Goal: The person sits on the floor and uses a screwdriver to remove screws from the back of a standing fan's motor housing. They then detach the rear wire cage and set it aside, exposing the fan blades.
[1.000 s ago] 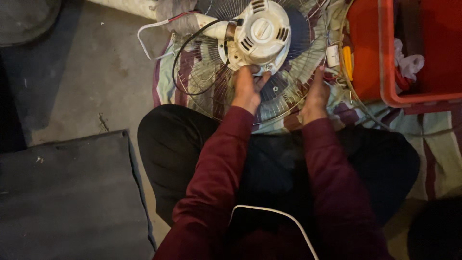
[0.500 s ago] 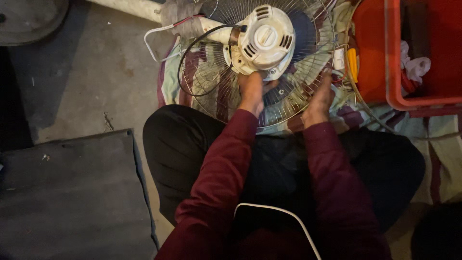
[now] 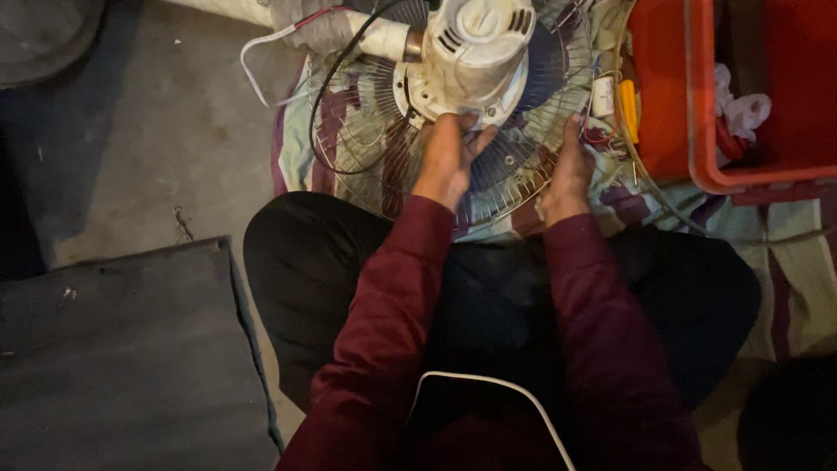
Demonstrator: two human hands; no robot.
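two bare hands work on a table fan (image 3: pixel 462 105) that lies face down on a striped cloth (image 3: pixel 785 262) spread over the concrete floor (image 3: pixel 174 148). its white motor housing (image 3: pixel 475 52) points up toward the camera, and its pale stem (image 3: pixel 375 35) runs from the motor toward the cloth's far left corner, so the long axis slants that way. the left hand (image 3: pixel 449 157) rests against the motor's near lower edge, fingers loosely spread, clamping nothing. the right hand (image 3: pixel 567 170) lies flat on the wire guard (image 3: pixel 514 174) at its near right rim, fingers together and extended. a black cord (image 3: pixel 327 113) loops over the guard's left side. a red crate (image 3: pixel 697 96) crowds the cloth's far right edge; a dark mat (image 3: pixel 122 349) sits on the floor at near left, with bare floor between it and the fan.
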